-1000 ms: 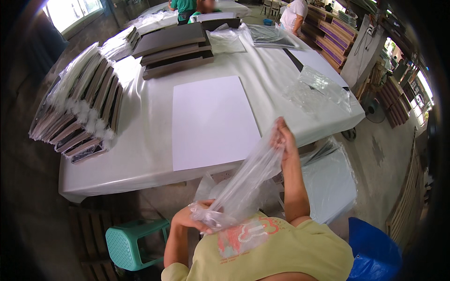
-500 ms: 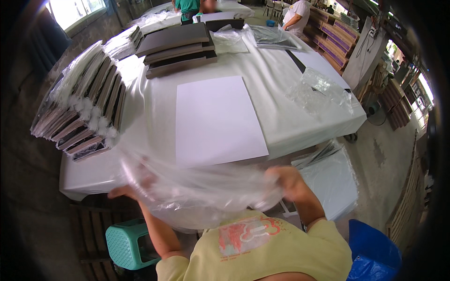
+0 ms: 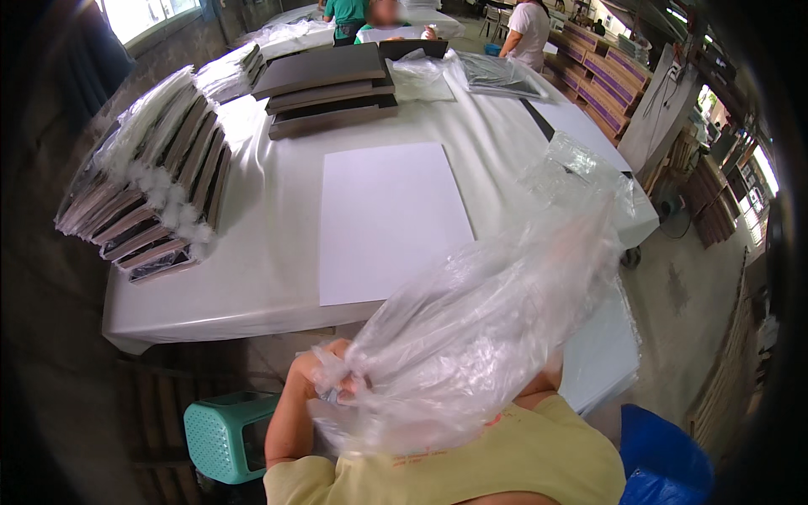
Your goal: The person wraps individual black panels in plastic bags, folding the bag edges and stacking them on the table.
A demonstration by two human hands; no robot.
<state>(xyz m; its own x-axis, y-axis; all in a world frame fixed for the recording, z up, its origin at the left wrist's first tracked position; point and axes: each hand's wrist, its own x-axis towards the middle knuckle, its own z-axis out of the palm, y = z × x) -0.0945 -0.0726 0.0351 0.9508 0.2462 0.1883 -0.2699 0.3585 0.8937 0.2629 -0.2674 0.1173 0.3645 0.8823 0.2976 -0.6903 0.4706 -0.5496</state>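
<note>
A large clear plastic bag [image 3: 471, 311] is stretched across in front of my body, above the table's near edge. My left hand [image 3: 332, 370] is closed on its bunched end. My right forearm [image 3: 547, 377] passes behind the film; a faint skin tone shows through near the bag's raised far end, but the fingers of that hand are hidden. A white rectangular sheet [image 3: 391, 219] lies flat on the white-covered table [image 3: 261, 252], its near right corner covered by the plastic.
Wrapped dark panels [image 3: 156, 185] lean in a stack at left. Thick dark panels [image 3: 324, 84] are piled behind the sheet. Crumpled clear film [image 3: 581, 168] lies at right. A green stool [image 3: 227, 438] and blue plastic [image 3: 665, 459] flank me. Other people [image 3: 528, 34] stand farther back.
The bag has swung from lying level between both hands to slanting up toward the right. My left hand has moved inward and gripped its end; my right hand has gone behind the film.
</note>
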